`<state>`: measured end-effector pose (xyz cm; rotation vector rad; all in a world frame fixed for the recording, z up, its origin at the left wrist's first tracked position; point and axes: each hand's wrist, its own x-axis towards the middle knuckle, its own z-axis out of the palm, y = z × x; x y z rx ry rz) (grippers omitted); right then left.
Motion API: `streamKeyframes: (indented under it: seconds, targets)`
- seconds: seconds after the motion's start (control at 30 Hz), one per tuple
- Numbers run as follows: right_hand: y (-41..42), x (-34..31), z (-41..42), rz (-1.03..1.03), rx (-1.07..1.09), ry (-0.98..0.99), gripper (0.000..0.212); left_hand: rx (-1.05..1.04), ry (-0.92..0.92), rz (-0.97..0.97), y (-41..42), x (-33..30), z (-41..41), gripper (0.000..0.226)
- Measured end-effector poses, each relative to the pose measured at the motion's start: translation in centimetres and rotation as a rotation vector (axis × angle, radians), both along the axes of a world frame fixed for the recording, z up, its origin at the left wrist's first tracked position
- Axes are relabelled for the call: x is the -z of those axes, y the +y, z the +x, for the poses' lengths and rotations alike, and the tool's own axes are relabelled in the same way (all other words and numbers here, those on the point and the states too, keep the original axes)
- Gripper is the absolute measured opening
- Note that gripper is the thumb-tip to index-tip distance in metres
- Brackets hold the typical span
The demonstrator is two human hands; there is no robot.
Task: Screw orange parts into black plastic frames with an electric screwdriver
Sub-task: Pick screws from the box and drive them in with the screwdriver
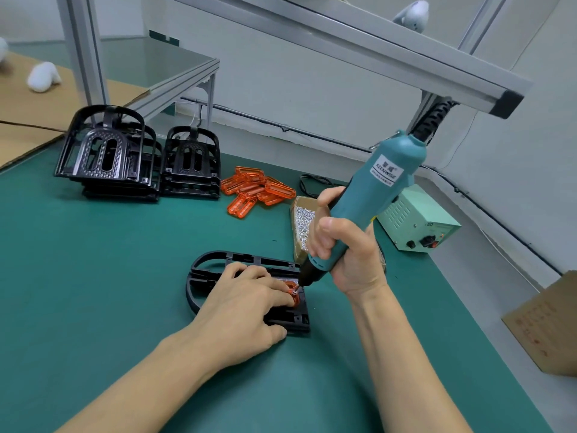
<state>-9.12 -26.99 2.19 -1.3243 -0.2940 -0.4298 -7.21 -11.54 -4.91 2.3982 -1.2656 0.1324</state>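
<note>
A black plastic frame [199, 273] lies flat on the green mat in front of me. An orange part [292, 288] sits in its right end, mostly covered by my fingers. My left hand [246, 304] lies over the frame, its fingertips pressing down on the orange part. My right hand [346, 248] grips a teal electric screwdriver [374, 195], tilted, with its black tip on a screw at the orange part's right edge.
Stacks of black frames [118, 157] stand at the back left. A pile of loose orange parts [256, 189] lies behind the work area. A cardboard box of screws [301, 220] and a pale green power supply [418, 220] sit to the right. A cardboard box [543, 323] stands at far right.
</note>
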Motion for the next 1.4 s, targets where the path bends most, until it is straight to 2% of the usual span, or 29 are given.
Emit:
streamKeyframes:
  seconds: [0.07, 0.17, 0.33, 0.57, 0.8, 0.9, 1.0, 1.07, 1.23, 1.4]
  targets:
    - [0.2, 0.3, -0.2, 0.015, 0.064, -0.031, 0.015, -0.003, 0.001, -0.005, 0.0, 0.0, 0.0, 0.049]
    - [0.3, 0.5, -0.6, 0.03, 0.169, -0.06, 0.021, -0.005, 0.0, -0.006, -0.1, -0.1, 0.0, 0.05]
    - [0.5, -0.5, -0.4, -0.02, 0.188, 0.0, 0.021, -0.003, 0.017, -0.002, -0.2, -0.2, 0.0, 0.049]
    - [-2.7, -5.1, -1.0, 0.205, 0.26, -0.129, 0.017, -0.029, 0.041, 0.018, 0.0, -0.1, -0.3, 0.048]
    - [-3.6, -1.6, -2.3, 0.452, 0.493, -0.228, 0.016, -0.081, 0.02, 0.063, 0.0, -0.6, -0.2, 0.049]
    - [-4.2, -0.3, -2.4, 0.514, 0.526, -0.231, 0.016, -0.054, 0.044, 0.007, -0.8, -2.1, 0.6, 0.052]
    - [-4.4, 0.5, -2.2, 0.539, 0.526, -0.205, 0.016, -0.088, 0.025, -0.125, -3.0, -4.3, 2.9, 0.026]
    - [-4.4, 0.6, -2.0, 0.532, 0.536, -0.193, 0.016, -0.119, 0.026, -0.136, -5.3, -5.3, 4.8, 0.015]
    - [-4.3, 0.8, -2.0, 0.518, 0.537, -0.187, 0.015, -0.153, 0.049, 0.041, -11.0, -5.3, 8.0, 0.012]
    - [-4.5, 0.9, -2.1, 0.537, 0.536, -0.188, 0.016, -0.198, 0.063, 0.186, -13.0, -4.2, 9.1, 0.004]
